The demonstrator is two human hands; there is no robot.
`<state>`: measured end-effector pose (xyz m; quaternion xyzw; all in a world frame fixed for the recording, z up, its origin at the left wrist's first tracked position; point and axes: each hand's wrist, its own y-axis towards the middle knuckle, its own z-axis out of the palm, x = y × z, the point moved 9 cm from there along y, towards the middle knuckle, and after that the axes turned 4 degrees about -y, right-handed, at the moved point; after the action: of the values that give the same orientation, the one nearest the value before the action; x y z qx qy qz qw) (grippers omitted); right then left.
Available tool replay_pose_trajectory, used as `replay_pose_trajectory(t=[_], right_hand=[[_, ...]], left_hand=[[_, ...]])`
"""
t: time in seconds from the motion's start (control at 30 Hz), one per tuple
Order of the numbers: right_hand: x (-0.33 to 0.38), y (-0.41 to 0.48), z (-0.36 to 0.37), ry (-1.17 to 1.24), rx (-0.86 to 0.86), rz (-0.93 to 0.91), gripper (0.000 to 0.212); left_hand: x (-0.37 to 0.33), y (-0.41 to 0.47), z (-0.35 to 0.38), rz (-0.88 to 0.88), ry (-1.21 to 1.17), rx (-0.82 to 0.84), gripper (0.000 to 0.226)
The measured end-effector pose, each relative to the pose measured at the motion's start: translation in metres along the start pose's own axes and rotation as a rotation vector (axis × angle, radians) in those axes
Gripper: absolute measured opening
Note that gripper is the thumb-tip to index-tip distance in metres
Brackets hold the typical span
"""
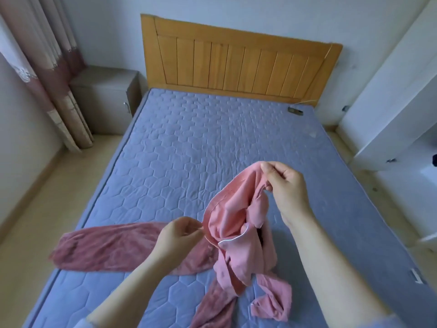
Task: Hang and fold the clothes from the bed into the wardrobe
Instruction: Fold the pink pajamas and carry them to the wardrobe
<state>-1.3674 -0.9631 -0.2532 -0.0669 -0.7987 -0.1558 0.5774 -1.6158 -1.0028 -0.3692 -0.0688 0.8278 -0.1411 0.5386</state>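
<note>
We pinch the light pink garment [236, 223] with the fingers of our left hand [176, 237] and right hand [287, 188], holding it above the bed [189, 143] near its front edge, its tail resting on a darker pink garment [106, 247] there.

My right hand [286, 185] raised, thumb and fingers pinched pink garment [231, 209]; my left hand [179, 235] lower, pinched its edge; both forearms [314, 245] reached forward.

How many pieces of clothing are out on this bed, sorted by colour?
Light pink garment, pinched by the left hand and the right hand: 1
Darker rose garment, lying on the mattress, seemingly one piece: 1
Total: 2
</note>
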Motion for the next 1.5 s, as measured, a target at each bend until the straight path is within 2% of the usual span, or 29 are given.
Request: replay_pose_trajectory(t=[0.23,0.37,0.5,0.57,0.67,0.7,0.8,0.9,1.0,1.03,1.1,1.23,1.4,1.5], right_hand=[[0.113,0.017,-0.004,0.278,-0.011,-0.086,0.021],[0.155,0.017,-0.001,0.355,0.027,-0.142,0.02],[0.185,0.014,0.002,0.403,0.067,-0.184,0.022],[0.194,0.013,0.004,0.426,0.071,-0.197,0.021],[0.204,0.014,0.006,0.451,0.073,-0.219,0.022],[0.205,0.014,0.006,0.455,0.072,-0.224,0.022],[0.199,0.02,0.004,0.427,0.056,-0.197,0.019],[0.174,0.024,0.007,0.33,0.131,-0.094,0.019],[0.141,0.018,0.007,0.213,0.161,0.011,0.044],[0.132,0.014,0.004,0.175,0.137,0.024,0.045],[0.115,0.004,0.0,0.129,0.102,0.045,0.037],[0.084,-0.018,0.008,0.131,0.157,0.109,0.017],[0.048,-0.043,0.031,-0.006,0.294,0.162,0.014],[0.03,-0.053,0.048,-0.077,0.37,0.157,0.02]], left_hand=[[-0.056,-0.01,-0.008,0.143,-0.089,0.054,0.017],[-0.073,-0.012,-0.012,0.187,-0.125,0.033,0.046],[-0.103,-0.014,-0.02,0.264,-0.06,-0.02,0.083],[-0.121,-0.014,-0.02,0.33,-0.011,-0.034,0.072],[-0.138,-0.012,-0.019,0.38,0.047,-0.041,0.021],[-0.14,-0.012,-0.019,0.381,0.025,-0.026,0.014],[-0.144,-0.011,-0.028,0.362,-0.051,-0.013,0.021],[-0.15,-0.01,-0.045,0.33,-0.172,-0.03,0.023],[-0.158,-0.007,-0.065,0.284,-0.368,-0.057,0.025],[-0.161,-0.006,-0.071,0.271,-0.424,-0.069,0.024],[-0.166,-0.003,-0.079,0.26,-0.508,-0.081,0.022],[-0.18,-0.002,-0.083,0.274,-0.529,-0.033,0.023],[-0.201,-0.007,-0.084,0.311,-0.546,0.018,0.024],[-0.212,-0.011,-0.089,0.323,-0.516,0.02,0.029]])
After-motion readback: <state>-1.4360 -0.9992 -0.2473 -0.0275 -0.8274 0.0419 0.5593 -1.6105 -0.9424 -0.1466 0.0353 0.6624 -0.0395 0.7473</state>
